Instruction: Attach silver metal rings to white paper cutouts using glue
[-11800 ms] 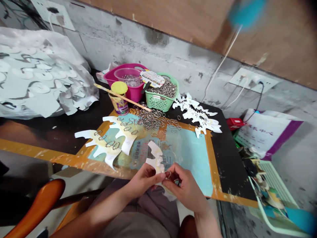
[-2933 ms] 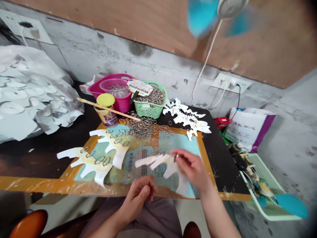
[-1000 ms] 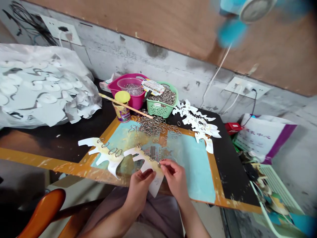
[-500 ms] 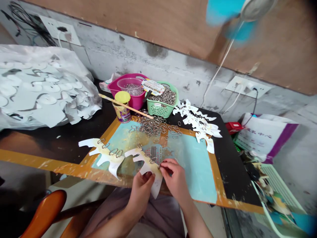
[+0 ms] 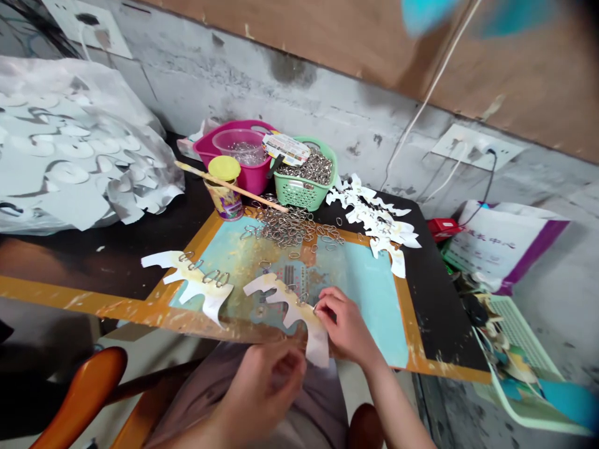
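My right hand (image 5: 347, 327) is closed, thumb and fingertips pinched on a small metal ring (image 5: 317, 309) at the upper edge of a white cut-out strip (image 5: 294, 310). Several similar rings sit along that strip's yellowish edge. My left hand (image 5: 269, 383) is apart from the strip, below and left of its lower end, with curled fingers smeared by motion. A second white strip (image 5: 194, 284) with rings on its edge lies to the left on the table mat (image 5: 369, 305). Beyond both strips is a loose pile of metal rings (image 5: 290, 227).
A yellow-lidded cup (image 5: 225, 196) has a wooden stick (image 5: 253, 194) across it. Behind stand a pink basket (image 5: 255, 179) and a green basket (image 5: 302, 192) of metal pieces. More white strips (image 5: 374, 218) lie right. A plastic bag of white cut-outs (image 5: 75, 149) fills the left.
My left hand has let go of the strip and moved down towards me. The strip has shifted right with my right hand. The whole view has tilted slightly.
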The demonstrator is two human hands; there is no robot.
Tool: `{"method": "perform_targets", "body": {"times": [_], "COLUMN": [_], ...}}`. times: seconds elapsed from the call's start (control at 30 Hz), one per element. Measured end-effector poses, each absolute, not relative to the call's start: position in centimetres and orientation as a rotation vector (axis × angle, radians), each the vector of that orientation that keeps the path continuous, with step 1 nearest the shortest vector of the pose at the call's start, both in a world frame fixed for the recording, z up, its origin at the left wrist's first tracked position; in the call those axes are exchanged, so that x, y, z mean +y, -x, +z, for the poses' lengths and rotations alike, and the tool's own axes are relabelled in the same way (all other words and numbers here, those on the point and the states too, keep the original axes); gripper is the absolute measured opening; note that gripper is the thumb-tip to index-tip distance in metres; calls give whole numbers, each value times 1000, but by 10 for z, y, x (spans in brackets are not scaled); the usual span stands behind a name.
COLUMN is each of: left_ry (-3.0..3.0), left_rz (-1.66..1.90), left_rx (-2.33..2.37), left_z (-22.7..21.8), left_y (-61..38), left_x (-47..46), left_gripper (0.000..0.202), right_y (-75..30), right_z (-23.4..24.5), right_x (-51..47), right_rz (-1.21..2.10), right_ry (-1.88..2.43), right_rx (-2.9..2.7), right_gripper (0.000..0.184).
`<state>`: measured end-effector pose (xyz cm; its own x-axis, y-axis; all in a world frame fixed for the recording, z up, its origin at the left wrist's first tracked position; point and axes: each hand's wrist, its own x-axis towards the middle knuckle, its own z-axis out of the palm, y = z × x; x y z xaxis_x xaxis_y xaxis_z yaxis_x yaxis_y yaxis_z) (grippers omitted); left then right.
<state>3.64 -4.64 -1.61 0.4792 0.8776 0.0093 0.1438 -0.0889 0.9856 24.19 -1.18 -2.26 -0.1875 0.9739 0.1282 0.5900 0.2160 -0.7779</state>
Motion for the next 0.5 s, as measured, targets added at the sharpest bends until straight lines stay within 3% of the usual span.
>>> {"method": "perform_targets", "body": {"times": [0.1, 0.23, 0.5], "left_ry": [-2120, -2467, -2500], "left_rz": [976, 742, 675], "left_rx": [1005, 790, 774], "left_z": [-7, -26, -43], "left_y": [-34, -51, -63], "left_x": [-21, 26, 41], "left_gripper": [20, 45, 26], "right_y": [-249, -248, -248], "right_z": [-27, -33, -47], "right_x": [-12, -16, -25], "right_rz": [713, 632, 452], "right_ry": [1468, 1436, 1399], "right_rx": [-1950, -1993, -1995], "right_gripper": [17, 15, 17]}}
